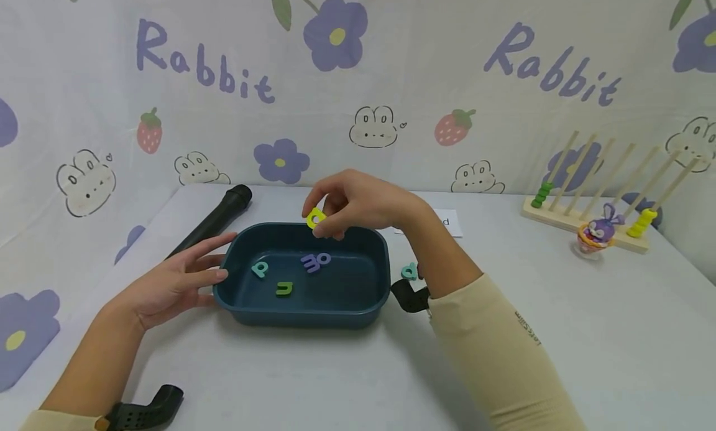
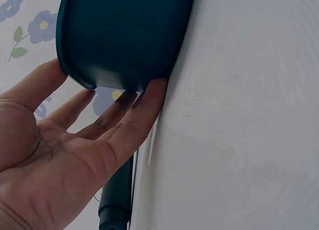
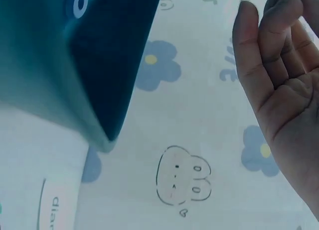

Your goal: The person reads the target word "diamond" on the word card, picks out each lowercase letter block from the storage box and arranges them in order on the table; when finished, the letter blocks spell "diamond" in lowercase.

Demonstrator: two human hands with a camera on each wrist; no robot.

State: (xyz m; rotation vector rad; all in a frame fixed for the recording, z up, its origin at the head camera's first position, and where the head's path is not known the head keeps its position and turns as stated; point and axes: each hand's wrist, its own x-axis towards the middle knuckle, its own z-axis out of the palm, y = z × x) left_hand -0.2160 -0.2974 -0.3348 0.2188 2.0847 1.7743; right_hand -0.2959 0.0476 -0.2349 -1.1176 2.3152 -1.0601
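My right hand (image 1: 358, 201) pinches a small yellow letter (image 1: 316, 218) between thumb and fingertips, above the far rim of a dark teal tray (image 1: 302, 316). Against the tray's left end rests my left hand (image 1: 168, 282), its fingers spread and fairly straight; the left wrist view shows the fingertips (image 2: 158, 85) touching its wall. Inside the tray lie a teal letter (image 1: 260, 269), a green letter (image 1: 284, 288), a purple m-shaped letter (image 1: 311, 264) and a purple o (image 1: 324, 259). In the right wrist view the yellow letter is out of sight.
A black cylinder (image 1: 215, 218) lies behind the left hand. Right of the tray are another teal letter (image 1: 409, 271) and a printed card (image 1: 447, 222), partly behind the right arm. Farther right stand a wooden peg rack (image 1: 587, 226) with beads and a purple rabbit figure (image 1: 601, 231).
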